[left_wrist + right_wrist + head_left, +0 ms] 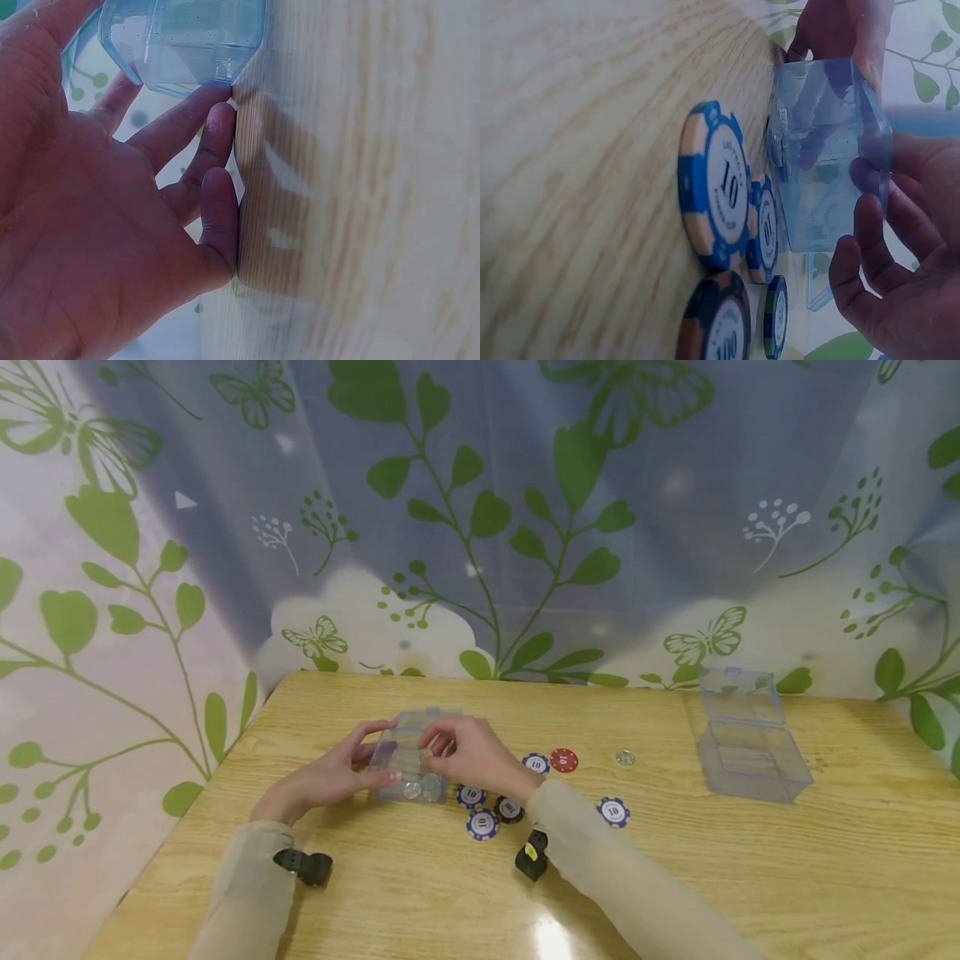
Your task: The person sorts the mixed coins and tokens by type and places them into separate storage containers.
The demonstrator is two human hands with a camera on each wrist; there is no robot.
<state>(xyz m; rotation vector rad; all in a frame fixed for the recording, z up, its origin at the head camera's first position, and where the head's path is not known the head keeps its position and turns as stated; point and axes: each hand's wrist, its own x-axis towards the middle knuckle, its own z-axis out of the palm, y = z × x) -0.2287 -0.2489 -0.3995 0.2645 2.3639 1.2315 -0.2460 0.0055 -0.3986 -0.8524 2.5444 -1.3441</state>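
On the table's left side my left hand grips a clear plastic box, thumb at its near side and fingers round the far side. The box's hinged lid lies back, away from me. Several silver coins lie inside. My right hand is over the opening, thumb and index finger close together; in the right wrist view its fingertips are at the rim. I cannot tell whether they hold a coin. The left wrist view shows the box at the left fingertips.
Beside the box lie several blue chips, a black chip and a red chip. Another blue chip lies farther right, below a lone silver coin. A second clear box stands open at the right. A patterned curtain hangs behind the table.
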